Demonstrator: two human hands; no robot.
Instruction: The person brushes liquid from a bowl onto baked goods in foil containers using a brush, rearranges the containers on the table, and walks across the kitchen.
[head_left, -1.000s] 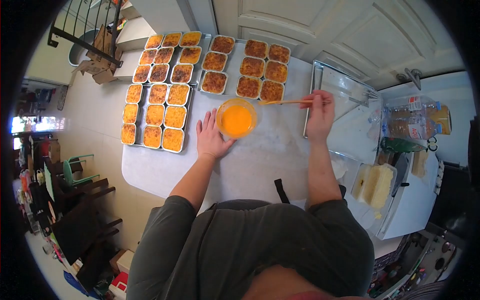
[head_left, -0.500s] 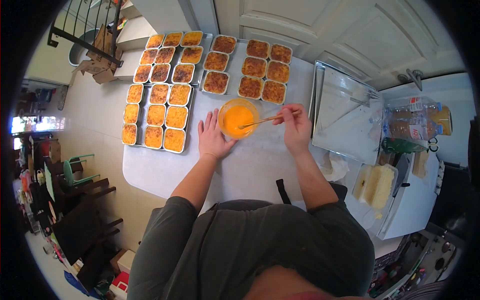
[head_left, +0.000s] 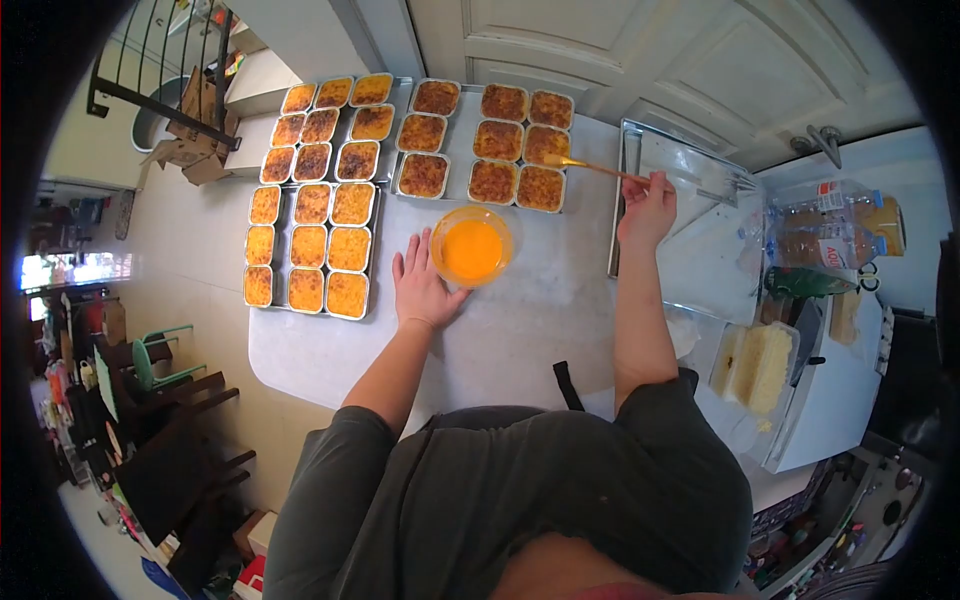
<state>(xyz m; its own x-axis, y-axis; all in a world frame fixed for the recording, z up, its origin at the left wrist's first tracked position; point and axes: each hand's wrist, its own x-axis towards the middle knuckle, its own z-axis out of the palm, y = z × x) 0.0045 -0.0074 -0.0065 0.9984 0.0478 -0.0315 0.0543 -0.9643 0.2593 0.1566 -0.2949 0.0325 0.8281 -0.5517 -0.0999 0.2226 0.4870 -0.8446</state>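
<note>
My right hand (head_left: 648, 210) grips the handle end of a thin wooden brush (head_left: 600, 168). The brush tip is over a browned foil tray (head_left: 547, 145) in the right-hand group; whether it touches the surface I cannot tell. My left hand (head_left: 423, 285) lies on the white table (head_left: 520, 330) with fingers spread, its fingertips beside a clear bowl (head_left: 473, 248) of orange liquid. Several darker browned foil trays (head_left: 422, 174) stand behind the bowl. More foil trays with yellower tops (head_left: 347, 250) sit on metal trays at the left.
A large metal tray (head_left: 700, 220) lies to the right, with plastic bottles (head_left: 825, 242) beyond it. Nearer me is a plastic container with a pale yellow block (head_left: 765, 370). A panelled door (head_left: 560, 35) stands behind the table. A green chair (head_left: 160, 360) is at the left.
From over the bowl, the brush in my right hand has moved away and to the right, onto or over the browned trays. My left hand remains beside the bowl. The view has shifted slightly.
</note>
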